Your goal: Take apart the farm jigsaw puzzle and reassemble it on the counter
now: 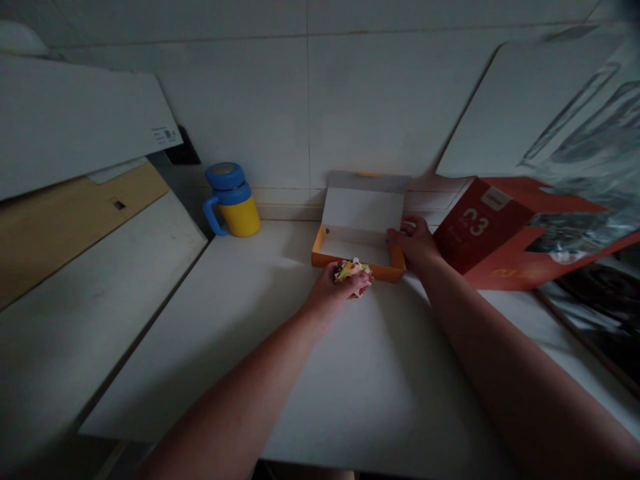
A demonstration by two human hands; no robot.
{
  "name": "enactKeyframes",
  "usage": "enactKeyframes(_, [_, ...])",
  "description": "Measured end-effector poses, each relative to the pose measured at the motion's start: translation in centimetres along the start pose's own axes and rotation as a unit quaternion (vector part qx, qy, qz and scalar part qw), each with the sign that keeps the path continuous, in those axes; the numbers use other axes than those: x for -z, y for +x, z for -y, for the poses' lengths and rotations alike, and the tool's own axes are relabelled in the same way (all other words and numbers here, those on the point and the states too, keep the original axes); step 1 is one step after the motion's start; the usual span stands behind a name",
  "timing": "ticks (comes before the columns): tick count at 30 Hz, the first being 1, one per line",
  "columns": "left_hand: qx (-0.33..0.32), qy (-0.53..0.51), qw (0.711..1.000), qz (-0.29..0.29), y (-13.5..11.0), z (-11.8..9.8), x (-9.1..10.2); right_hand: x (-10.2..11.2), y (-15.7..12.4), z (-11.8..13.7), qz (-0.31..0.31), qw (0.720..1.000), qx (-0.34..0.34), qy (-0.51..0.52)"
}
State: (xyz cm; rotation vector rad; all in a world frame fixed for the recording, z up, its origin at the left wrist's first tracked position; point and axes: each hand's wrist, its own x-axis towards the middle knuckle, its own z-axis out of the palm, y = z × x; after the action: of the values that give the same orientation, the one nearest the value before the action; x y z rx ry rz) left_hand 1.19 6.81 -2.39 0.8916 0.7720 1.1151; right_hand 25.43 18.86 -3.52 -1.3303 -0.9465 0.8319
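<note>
An open orange box (395,265) with a raised white lid (363,207) lies on the white counter (280,333) against the tiled wall. My left hand (333,290) is closed around a small crumpled multicoloured bundle (353,270) just in front of the box's near edge. My right hand (415,243) rests on the box's right side with its fingers curled over the rim, steadying it. The box's inside looks white and bare where it shows.
A yellow mug with a blue lid and handle (233,200) stands at the back left. A large red carton (500,230) sits to the right, under a shiny plastic sheet (590,147). White and wooden boards (75,200) lean on the left.
</note>
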Motion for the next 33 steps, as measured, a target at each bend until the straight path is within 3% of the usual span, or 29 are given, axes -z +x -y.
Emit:
enactKeyframes(6, [0.004,0.015,1.000,0.009,0.2,0.2,0.2,-1.0,1.2,-0.1,0.036,0.998,0.042,-0.030])
enactKeyframes(10, [0.003,0.011,1.000,0.009,0.1,0.0,0.1,-1.7,3.1,0.3,-0.001,0.988,0.063,-0.142])
enactKeyframes(14, [0.016,0.000,1.000,-0.006,0.0,-0.2,-0.1,-2.0,5.1,1.2,-0.025,0.979,0.076,-0.189])
enactKeyframes(21, [0.020,-0.009,1.000,-0.009,-0.1,-0.2,-0.2,-2.0,5.9,2.9,-0.076,0.932,0.145,-0.322])
enactKeyframes(25, [0.012,0.002,1.000,-0.008,0.0,-0.1,-0.2,-1.5,3.8,4.3,-0.094,0.932,0.132,-0.323])
enactKeyframes(29, [-0.008,0.023,1.000,-0.002,0.1,0.0,0.1,-0.6,-0.9,5.5,-0.070,0.940,0.146,-0.300])
enactKeyframes(31, [-0.038,0.079,0.996,-0.007,0.0,0.0,0.5,0.1,-4.0,5.6,-0.041,0.936,0.195,-0.290])
enactKeyframes(33, [-0.097,0.201,0.975,-0.017,-0.2,-0.3,1.0,0.8,-7.2,5.3,0.000,0.931,0.224,-0.289])
